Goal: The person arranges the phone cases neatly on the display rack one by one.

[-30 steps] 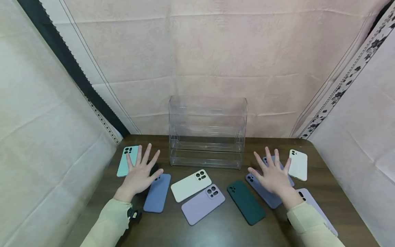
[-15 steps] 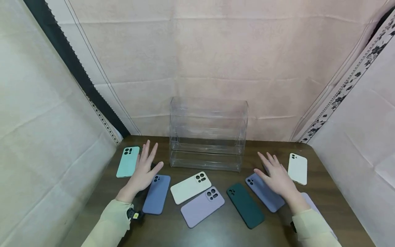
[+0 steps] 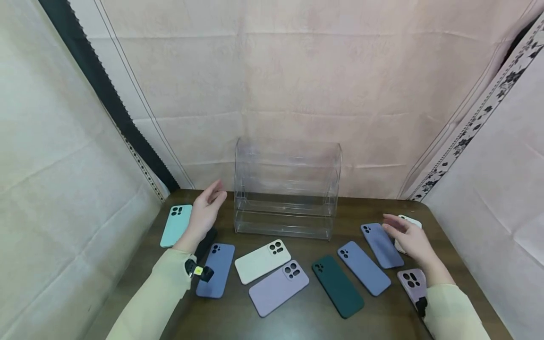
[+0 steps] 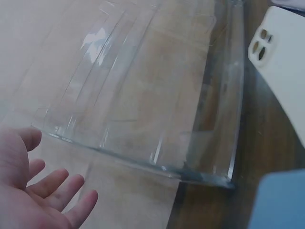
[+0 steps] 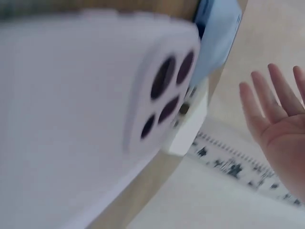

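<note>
My left hand (image 3: 207, 212), fingers relaxed and holding nothing, hovers at the left of the clear acrylic rack (image 3: 282, 229), between it and a mint phone case (image 3: 175, 226). In the left wrist view the loosely bent fingers (image 4: 55, 183) appear beside the rack's edge. Over at the right, my right hand (image 3: 410, 241) holds nothing and partly covers a white phone case (image 3: 411, 220). A blue phone case (image 3: 382, 246) lies just left of that hand. Below its wrist is a lavender phone case (image 3: 411, 283), partly hidden by the sleeve and large in the right wrist view.
Across the middle of the brown table (image 3: 297, 326) lie a white case (image 3: 257, 262), a lavender case (image 3: 276, 293), a dark green case (image 3: 337, 288) and a blue case (image 3: 363, 269). Another blue case (image 3: 218, 269) and a black item (image 3: 207, 243) are near the left wrist. Pale cloth (image 3: 289, 85) hangs behind.
Both hands were spread flat with fingers apart; now they are turned and relaxed. The left has moved up toward the rack, the right further right over the white case. The phone cases have stayed put.
</note>
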Available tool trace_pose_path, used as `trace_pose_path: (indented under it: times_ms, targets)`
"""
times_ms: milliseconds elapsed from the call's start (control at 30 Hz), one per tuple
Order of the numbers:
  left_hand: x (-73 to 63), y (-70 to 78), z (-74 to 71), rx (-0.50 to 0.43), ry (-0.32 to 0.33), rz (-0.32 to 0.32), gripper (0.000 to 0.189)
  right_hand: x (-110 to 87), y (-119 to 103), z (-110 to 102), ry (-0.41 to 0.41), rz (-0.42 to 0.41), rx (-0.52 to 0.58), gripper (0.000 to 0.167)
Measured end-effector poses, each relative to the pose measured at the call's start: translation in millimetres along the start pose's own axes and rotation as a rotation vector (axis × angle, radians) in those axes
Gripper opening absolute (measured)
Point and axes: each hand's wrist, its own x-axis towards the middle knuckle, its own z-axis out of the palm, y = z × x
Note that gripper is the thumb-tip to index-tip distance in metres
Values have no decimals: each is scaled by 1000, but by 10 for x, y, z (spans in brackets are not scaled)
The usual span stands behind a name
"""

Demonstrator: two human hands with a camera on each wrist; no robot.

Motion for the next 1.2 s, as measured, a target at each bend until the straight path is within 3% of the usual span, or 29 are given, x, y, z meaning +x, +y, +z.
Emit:
trace_pose_path:
  times_ms: [200,400,567,733,867,1000,1200]
  targets:
    - [221,111,143,-11,79,-42,55,23,206,-150,53,61,217,68]
    - [352,103,288,55,101,7,50,21,322,-170,59,82,348,65]
    - [372,68,371,67,140,48,47,-8,371,-142,71,89,348,65]
    - [372,61,424,76,208,32,43,-1,405,-137,110,112,323,66]
    - [394,54,445,81,251,34,42,21,441,-138,137,128,365,63]
    - [392,46,451,55,262,21,43,46,495,-127,152,152,413,60]
    - [375,30,465,18,256,-9,43,80,588,-132,176,262,359,68]
